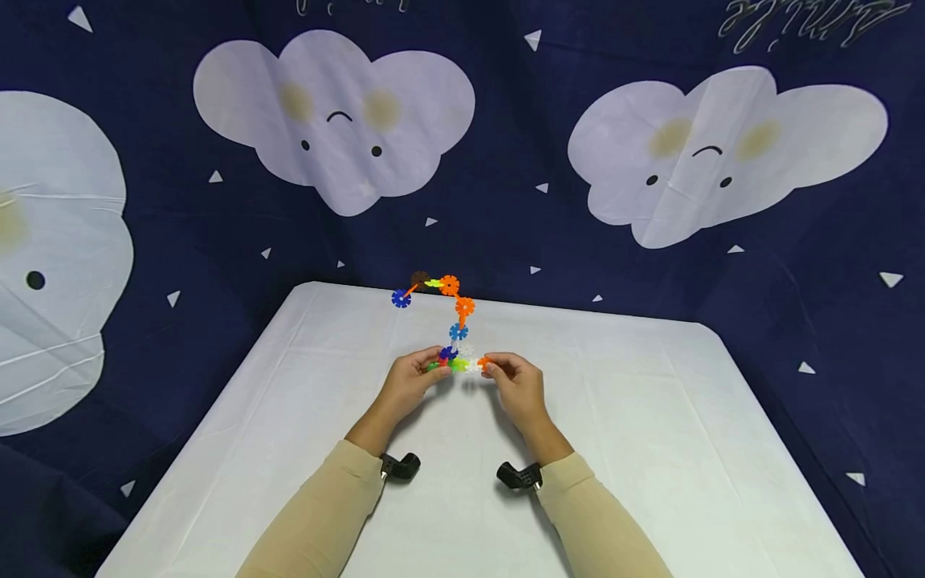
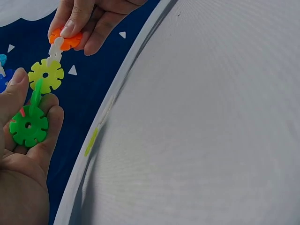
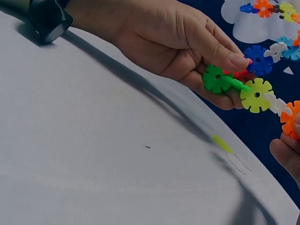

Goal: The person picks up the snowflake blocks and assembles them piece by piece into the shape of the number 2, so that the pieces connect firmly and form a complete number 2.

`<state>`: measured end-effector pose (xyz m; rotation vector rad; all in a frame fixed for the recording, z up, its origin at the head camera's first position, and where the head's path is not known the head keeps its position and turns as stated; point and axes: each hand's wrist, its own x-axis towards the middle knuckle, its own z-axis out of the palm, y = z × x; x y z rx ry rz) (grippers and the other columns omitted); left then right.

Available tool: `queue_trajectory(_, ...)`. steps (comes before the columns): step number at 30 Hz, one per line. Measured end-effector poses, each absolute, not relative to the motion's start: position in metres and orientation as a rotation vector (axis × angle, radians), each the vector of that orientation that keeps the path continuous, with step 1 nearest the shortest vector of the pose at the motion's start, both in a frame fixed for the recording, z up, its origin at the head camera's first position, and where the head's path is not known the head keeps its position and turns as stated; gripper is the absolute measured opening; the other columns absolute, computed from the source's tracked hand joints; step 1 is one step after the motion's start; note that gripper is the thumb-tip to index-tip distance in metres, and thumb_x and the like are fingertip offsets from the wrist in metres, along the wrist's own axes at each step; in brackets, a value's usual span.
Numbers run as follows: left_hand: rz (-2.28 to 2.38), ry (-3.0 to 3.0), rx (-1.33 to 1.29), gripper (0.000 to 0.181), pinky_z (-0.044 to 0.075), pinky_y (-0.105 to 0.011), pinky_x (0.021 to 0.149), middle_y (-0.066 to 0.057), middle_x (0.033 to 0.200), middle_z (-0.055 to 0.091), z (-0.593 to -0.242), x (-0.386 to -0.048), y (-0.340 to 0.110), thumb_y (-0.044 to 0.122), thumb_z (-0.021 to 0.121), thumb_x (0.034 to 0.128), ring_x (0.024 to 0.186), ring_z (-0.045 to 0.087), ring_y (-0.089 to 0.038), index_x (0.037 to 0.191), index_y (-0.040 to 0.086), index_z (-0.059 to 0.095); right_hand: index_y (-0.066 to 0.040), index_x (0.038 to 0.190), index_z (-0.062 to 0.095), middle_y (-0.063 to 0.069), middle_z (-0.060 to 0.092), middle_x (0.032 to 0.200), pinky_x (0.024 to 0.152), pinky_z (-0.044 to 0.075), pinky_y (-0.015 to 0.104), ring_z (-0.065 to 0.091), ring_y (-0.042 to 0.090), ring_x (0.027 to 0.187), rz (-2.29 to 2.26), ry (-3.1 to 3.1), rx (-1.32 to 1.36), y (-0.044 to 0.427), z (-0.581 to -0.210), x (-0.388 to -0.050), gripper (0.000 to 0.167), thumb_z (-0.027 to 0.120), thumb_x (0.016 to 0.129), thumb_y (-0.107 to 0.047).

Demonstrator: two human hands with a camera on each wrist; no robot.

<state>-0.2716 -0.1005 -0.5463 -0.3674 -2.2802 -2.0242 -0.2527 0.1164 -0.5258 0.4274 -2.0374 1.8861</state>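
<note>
A chain of notched plastic interlocking discs (image 1: 449, 285) curves away from both hands in the head view, with orange, blue, brown and yellow pieces. My left hand (image 1: 406, 384) grips its near end. There a green disc (image 2: 29, 126) lies against the fingers, and the thumb presses a pinkish-red disc (image 3: 240, 74) beside a dark blue disc (image 3: 258, 60). From the green pieces a yellow disc (image 2: 55, 77) and a white disc (image 2: 54, 52) lead to an orange disc (image 2: 69, 43). My right hand (image 1: 519, 389) pinches that orange disc between thumb and fingers.
A white-covered table (image 1: 650, 449) lies under the hands. Behind it hangs a dark blue cloth (image 1: 506, 241) with printed clouds and triangles. A yellow-green strip (image 3: 222, 143) shows on the table beneath the chain; I cannot tell what it is. Black wrist cameras (image 1: 401, 467) sit at both cuffs.
</note>
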Motion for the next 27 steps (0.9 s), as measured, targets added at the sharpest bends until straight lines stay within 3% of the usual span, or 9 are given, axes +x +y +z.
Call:
queue_trajectory(6,-2.001,-2.298,-0.371,0.045,0.056,-0.023,0.077,-0.016,0.120,0.074,-0.550,-0.273,-0.102,0.007,0.079,0.0955,0.092,0.067,-0.015,0.136,-0.008,0.066,0.020,0.111,0.069,0.032,0.071,0.099,0.080,0.058,0.060,0.071,0.047,0.086,1.859,-2.057,0.444,0.118,-0.520,-0.248,0.017,0.067,0.094,0.019)
queue_trajectory(13,-1.949,-2.264,-0.310,0.042,0.056,-0.022,0.081,-0.018,0.121,0.073,-0.549,-0.277,-0.106,0.005,0.079,0.0954,0.102,0.068,-0.026,0.134,-0.007,0.067,0.012,0.137,0.060,0.028,0.070,0.117,0.090,0.058,0.028,0.067,0.046,0.108,1.880,-2.100,0.489,0.129,-0.548,-0.270,0.041,0.071,0.097,0.008)
queue_trajectory(21,-1.917,-2.261,-0.240,0.044,0.056,-0.021,0.080,-0.019,0.123,0.072,-0.550,-0.280,-0.111,0.006,0.079,0.0960,0.102,0.069,-0.022,0.136,-0.006,0.066,0.008,0.123,0.071,0.019,0.072,0.119,0.094,0.058,0.038,0.069,0.036,0.109,1.612,-2.363,0.387,0.133,-0.557,-0.273,0.031,0.078,0.095,-0.001)
queue_trajectory(27,-1.909,-2.271,-0.223,0.044,0.056,-0.021,0.078,-0.018,0.125,0.072,-0.549,-0.280,-0.112,0.008,0.079,0.0965,0.098,0.068,-0.018,0.136,-0.006,0.066,0.002,0.119,0.075,0.016,0.072,0.120,0.102,0.051,0.048,0.066,0.034,0.114,1.260,-2.552,0.518,0.128,-0.559,-0.277,0.027,0.080,0.093,-0.005)
